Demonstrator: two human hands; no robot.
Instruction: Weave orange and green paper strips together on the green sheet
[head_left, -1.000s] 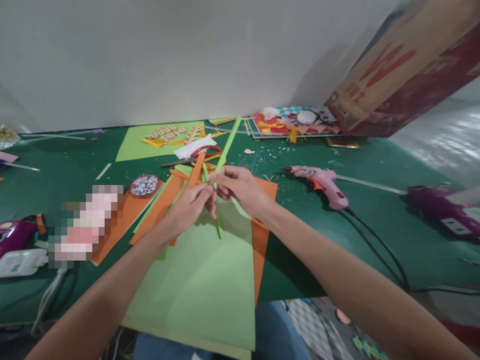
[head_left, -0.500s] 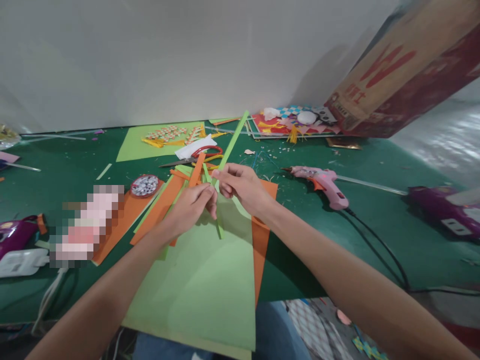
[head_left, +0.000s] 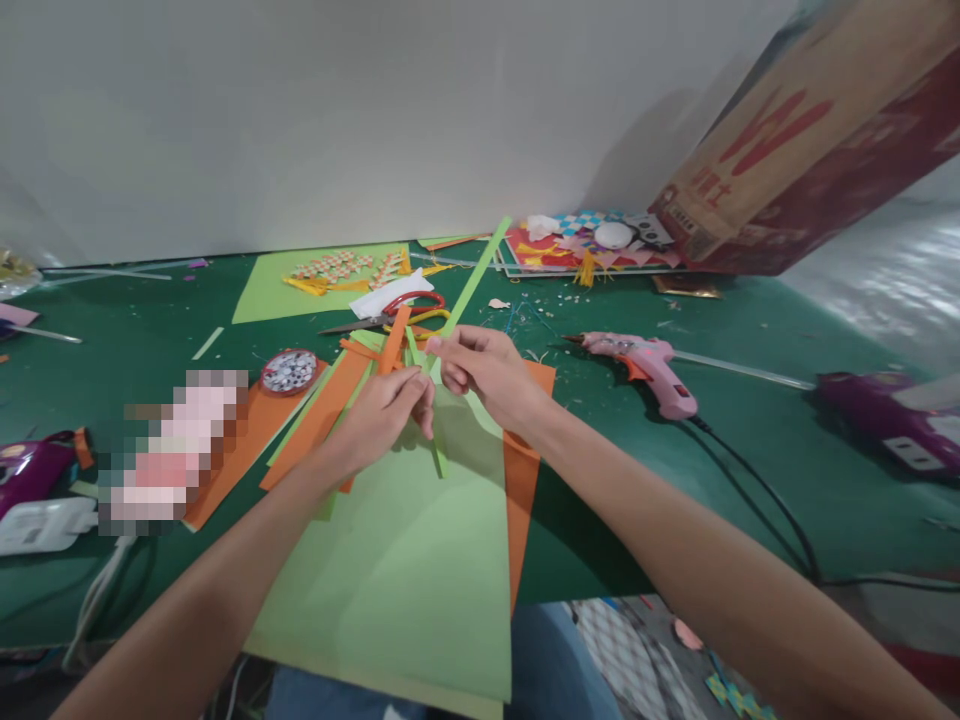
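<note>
My left hand [head_left: 396, 408] pinches narrow paper strips where they cross, a green one and an orange strip [head_left: 394, 338] that points up from the fingers. Close beside it, my right hand [head_left: 484, 370] is closed on a long green paper strip [head_left: 480, 275], which slants up and to the right. A green strip end [head_left: 439, 455] hangs below the fingers. How the strips are folded together is hidden by my fingertips. Both hands are above a large light green sheet [head_left: 405, 590], with an orange sheet [head_left: 525, 480] partly under it.
Scissors [head_left: 416, 300] lie just beyond the hands. More orange strips [head_left: 319, 425] and a round case [head_left: 289, 371] are to the left. A pink glue gun [head_left: 645, 365] with a trailing cord lies right. A paper bag [head_left: 810, 140] stands at the back right.
The long green strip has tilted slightly further right at its upper end. My right hand has shifted a little with it; my left hand stays in place.
</note>
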